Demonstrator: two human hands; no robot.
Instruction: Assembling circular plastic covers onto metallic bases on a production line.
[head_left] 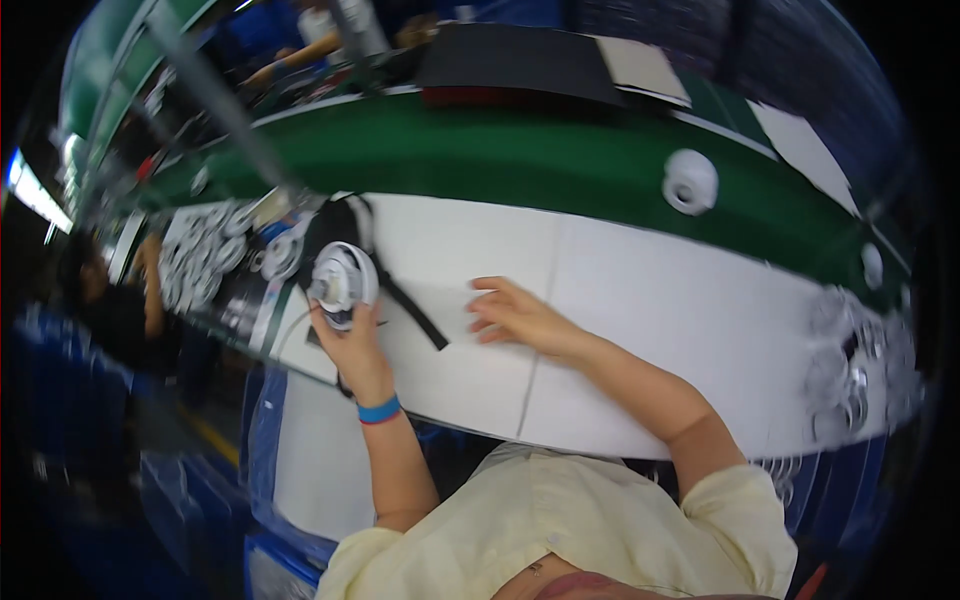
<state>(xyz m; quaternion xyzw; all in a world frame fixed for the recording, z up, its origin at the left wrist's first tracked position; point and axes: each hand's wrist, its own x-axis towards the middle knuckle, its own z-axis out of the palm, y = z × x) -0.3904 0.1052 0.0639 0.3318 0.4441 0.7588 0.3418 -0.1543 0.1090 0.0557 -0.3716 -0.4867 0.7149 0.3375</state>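
Note:
A round white plastic housing (343, 282) is gripped in my left hand (352, 345), its open inner side with parts showing turned partly to the left. Behind it on the white table lies a black bag (340, 222), from which a black strap (415, 310) runs toward the front. My right hand (512, 315) hovers over the middle of the table with its fingers apart and nothing in them. A blue band (378, 410) circles my left wrist.
Many white round parts (200, 250) crowd the table's left end; clear, ring-like parts (840, 360) pile up at the right. One white housing (690, 182) sits on the green belt (540, 150). A black board (515, 62) lies beyond. Another person (110, 300) is at the left.

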